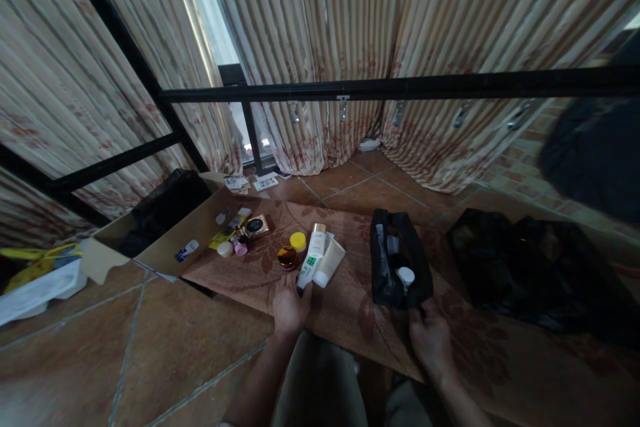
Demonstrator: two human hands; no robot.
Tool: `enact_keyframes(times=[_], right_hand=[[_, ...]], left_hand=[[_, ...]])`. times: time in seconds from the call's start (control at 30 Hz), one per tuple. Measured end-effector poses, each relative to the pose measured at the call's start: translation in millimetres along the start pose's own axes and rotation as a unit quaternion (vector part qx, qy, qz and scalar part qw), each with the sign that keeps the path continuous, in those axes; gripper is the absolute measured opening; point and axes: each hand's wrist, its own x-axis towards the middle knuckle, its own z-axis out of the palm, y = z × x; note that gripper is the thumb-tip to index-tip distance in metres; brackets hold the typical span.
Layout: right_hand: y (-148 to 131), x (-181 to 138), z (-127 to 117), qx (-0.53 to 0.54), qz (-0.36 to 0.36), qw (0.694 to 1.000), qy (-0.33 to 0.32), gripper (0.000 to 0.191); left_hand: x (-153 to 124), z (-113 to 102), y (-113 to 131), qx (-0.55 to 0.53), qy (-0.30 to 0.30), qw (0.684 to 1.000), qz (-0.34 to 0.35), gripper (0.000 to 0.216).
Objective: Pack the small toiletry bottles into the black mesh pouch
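Observation:
My left hand [290, 307] rests on the brown patterned mat [345, 307], its fingers touching the near end of a white tube with a green label [311, 257]. A cream tube [329, 263] lies right beside it. My right hand [430, 337] grips the near edge of an open black pouch [397, 260], which holds a white-capped bottle [405, 275] and other items. A dark amber jar [287, 257] and a yellow-lidded jar [299, 241] stand just left of the tubes.
An open cardboard box [165, 237] lies at the left with small cosmetics spilling onto the mat. A black plastic bag [530, 273] sits at the right. A black metal frame [400, 88] crosses overhead. Curtains hang behind; tiled floor surrounds the mat.

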Motion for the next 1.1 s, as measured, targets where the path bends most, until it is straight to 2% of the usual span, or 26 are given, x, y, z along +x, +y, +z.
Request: enact_keyframes(times=[0.13,0.27,0.33,0.4,0.5,0.63,0.83,1.0,1.1], right_hand=[[5,0,1,-0.016,0.029,0.999,-0.007,0.045],[6,0,2,-0.010,0.032,0.999,-0.004,0.045],[6,0,1,-0.003,0.034,0.999,-0.011,0.044],[5,0,0,-0.007,0.034,0.999,-0.015,0.044],[4,0,0,-0.013,0.019,1.000,-0.010,0.042],[5,0,1,-0.008,0.002,1.000,0.009,0.042],[8,0,2,-0.020,-0.006,1.000,0.015,0.039],[8,1,1,-0.032,0.006,0.999,0.010,0.041],[8,0,2,-0.036,0.011,0.999,0.011,0.039]], left_hand=[[0,-2,-2,-0.059,0.028,0.998,-0.008,0.029],[6,-6,-10,-0.147,0.090,0.981,-0.084,0.030],[14,-8,-14,-0.159,0.113,0.974,-0.118,0.036],[25,-8,-17,-0.154,0.120,0.973,-0.123,0.047],[39,-7,-19,-0.154,0.082,0.979,-0.109,0.057],[45,-7,-17,-0.166,0.030,0.981,-0.095,0.047],[41,-6,-22,-0.187,0.018,0.980,-0.062,0.046],[55,-3,-31,-0.206,-0.009,0.978,-0.037,0.043],[68,-2,-34,-0.208,0.009,0.977,-0.048,0.036]])
